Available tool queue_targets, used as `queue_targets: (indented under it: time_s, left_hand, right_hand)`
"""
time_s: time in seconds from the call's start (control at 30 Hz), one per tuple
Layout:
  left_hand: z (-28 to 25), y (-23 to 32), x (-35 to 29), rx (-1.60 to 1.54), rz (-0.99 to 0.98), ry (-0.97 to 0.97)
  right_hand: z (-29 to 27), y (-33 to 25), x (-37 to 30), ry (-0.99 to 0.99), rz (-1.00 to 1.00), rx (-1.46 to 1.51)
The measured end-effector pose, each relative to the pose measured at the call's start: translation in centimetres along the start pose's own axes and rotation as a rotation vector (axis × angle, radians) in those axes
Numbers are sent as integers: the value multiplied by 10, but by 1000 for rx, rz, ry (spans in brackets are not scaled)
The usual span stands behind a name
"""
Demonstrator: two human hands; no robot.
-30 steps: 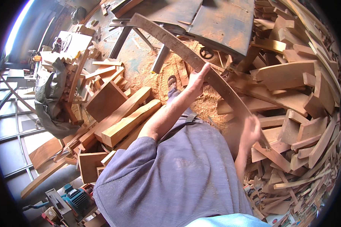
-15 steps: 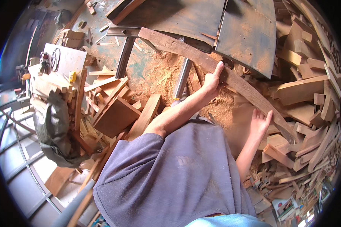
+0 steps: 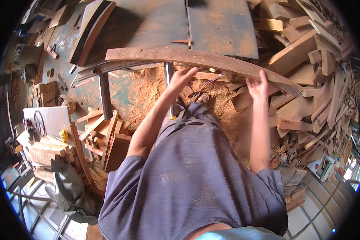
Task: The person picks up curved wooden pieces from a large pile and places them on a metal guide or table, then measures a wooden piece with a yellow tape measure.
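Observation:
A long, curved brown wooden board [image 3: 160, 55] stretches across in front of me, its left part over the near edge of the saw-dusted table. My right hand [image 3: 258, 86] grips the board's near edge toward the right end, thumb up against the wood. Just below the board's middle is my left hand [image 3: 183, 78], fingers loosely bent and apart, not wrapped round the wood. Whether its fingertips touch the board's edge is hard to tell.
The dark table top [image 3: 224, 30] has a gap between two panels, with another curved wooden piece [image 3: 93, 34] at its left. Offcuts [image 3: 296, 52] heap up on the right. Sawdust [image 3: 148, 86] covers the floor. More wood blocks and a white panel [image 3: 48, 120] stand left.
The board has swung from a steep slant to nearly level across the view. My left hand has loosened its grip and moved left; my right hand has risen and closed on the board.

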State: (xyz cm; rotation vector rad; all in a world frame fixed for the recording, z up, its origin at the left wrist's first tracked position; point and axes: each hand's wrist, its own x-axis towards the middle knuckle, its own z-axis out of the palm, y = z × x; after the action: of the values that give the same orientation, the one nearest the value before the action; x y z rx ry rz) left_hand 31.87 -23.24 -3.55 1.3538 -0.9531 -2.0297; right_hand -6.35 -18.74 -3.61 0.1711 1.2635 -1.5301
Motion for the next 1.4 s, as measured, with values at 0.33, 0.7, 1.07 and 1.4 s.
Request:
queue_targets:
  time_s: [0.33,0.7,1.07,1.4]
  left_hand:
    - [-113,-89,-84,254,124,486]
    - [-118,-44,-62,990,286,668]
    - [-217,96,63,1672,644,284]
    - [-237,147,109,1568,351,-21]
  right_hand:
    - [36,17,73,147,62,-175]
    - [69,17,160,299,1,-196]
    - [92,15,161,259,-93,-520]
    - [57,63,103,258,-242,-386]
